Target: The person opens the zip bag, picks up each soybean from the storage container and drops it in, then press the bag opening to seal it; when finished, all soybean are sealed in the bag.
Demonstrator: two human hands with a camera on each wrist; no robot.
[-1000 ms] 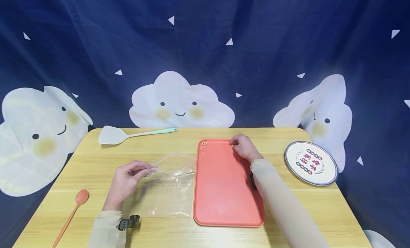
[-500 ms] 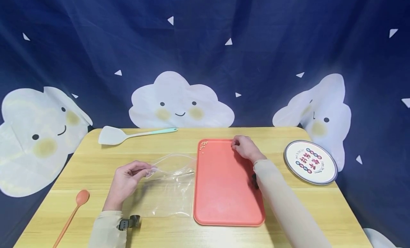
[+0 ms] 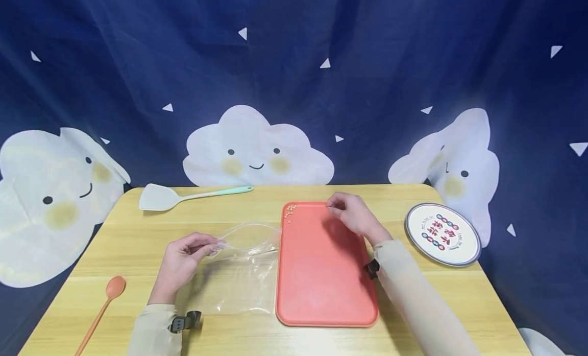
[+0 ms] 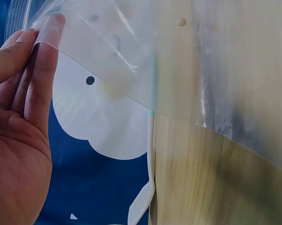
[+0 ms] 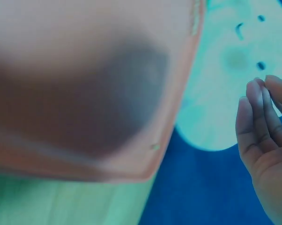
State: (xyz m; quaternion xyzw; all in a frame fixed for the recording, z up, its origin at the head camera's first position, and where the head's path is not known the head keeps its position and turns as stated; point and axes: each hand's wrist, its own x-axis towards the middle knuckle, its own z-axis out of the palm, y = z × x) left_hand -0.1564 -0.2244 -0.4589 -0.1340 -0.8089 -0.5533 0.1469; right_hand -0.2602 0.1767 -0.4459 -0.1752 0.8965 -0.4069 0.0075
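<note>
My left hand (image 3: 186, 259) pinches the corner of a clear zip bag (image 3: 243, 289) at its zip strip; the bag's mouth gapes and its right edge meets the red tray (image 3: 326, 284). In the left wrist view, one small round bean (image 4: 181, 22) shows through the film. Several pale beans (image 3: 289, 211) lie in the tray's far left corner. Over the far right corner is my right hand (image 3: 356, 215), thumb and fingertips brought together. I cannot tell whether something tiny sits between those fingertips. A single bean (image 5: 154, 146) lies in the tray corner below in the right wrist view.
A white spatula (image 3: 158, 198) with a mint handle lies along the table's back edge. On the left is an orange spoon (image 3: 115, 287). A printed round plate (image 3: 459, 254) stands right of the tray. A blue cloud-patterned curtain (image 3: 294, 80) hangs behind the table.
My right hand has lifted slightly off the tray's far edge, its shadow now apart from the fingers. My left hand and the bag hold their place. The head view has shifted slightly.
</note>
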